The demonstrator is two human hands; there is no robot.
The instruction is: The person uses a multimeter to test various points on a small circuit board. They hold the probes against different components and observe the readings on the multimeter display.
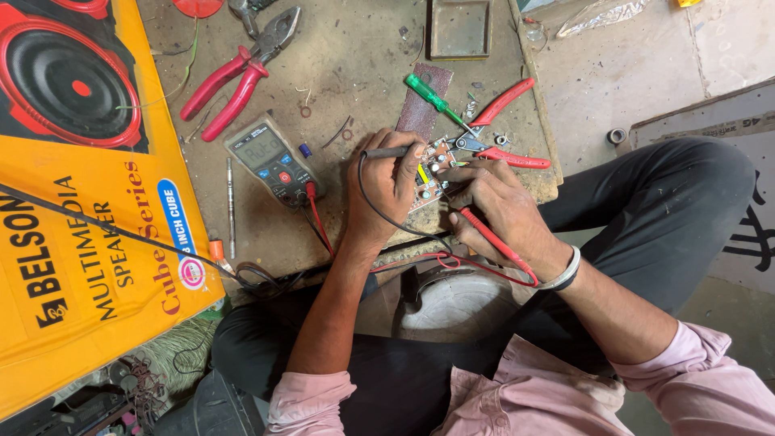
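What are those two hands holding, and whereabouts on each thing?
The left hand grips a black probe along its shaft; the right hand pinches a red probe near its front. Both tips meet the circuit board.

At the centre of the frame my left hand (389, 187) holds a black probe (386, 152) and my right hand (499, 203) a red probe (492, 239), both tips on the small circuit board (433, 168). The multimeter (273, 158) lies just left, red pliers (242, 71) at the upper left.

Cutters (502, 129), screwdriver (436, 100) beyond; multimeter (272, 159) left.
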